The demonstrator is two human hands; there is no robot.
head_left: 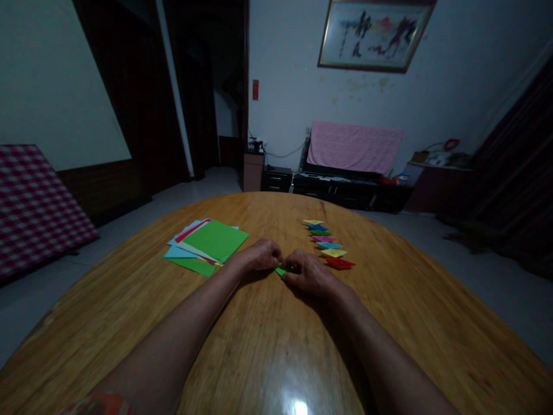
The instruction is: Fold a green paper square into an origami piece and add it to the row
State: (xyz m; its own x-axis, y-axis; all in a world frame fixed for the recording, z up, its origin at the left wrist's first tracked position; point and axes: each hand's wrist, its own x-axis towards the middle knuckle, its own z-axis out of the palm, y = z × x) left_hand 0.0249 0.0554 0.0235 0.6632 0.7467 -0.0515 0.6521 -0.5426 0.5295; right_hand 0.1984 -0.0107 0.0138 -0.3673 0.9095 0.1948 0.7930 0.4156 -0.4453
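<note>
Close together near the middle of the wooden table, my left hand (263, 254) and my right hand (309, 273) both grip a small folded piece of green paper (283, 270). The left fingers are curled and pinch its far left end. My right thumb and fingers close on its right side, hiding most of it. To the right runs a row of several folded paper boats in different colours, the nearest a red paper boat (340, 263). Left of my hands lies a loose stack of coloured paper sheets (216, 241), a green one on top.
The round wooden table (242, 357) fills the foreground. Beyond it stands a low black cabinet (332, 191) with a pink cloth (354, 147) draped over something on top. At the far left is a red-and-white checked cloth (38, 207). A framed picture (375, 34) hangs on the wall.
</note>
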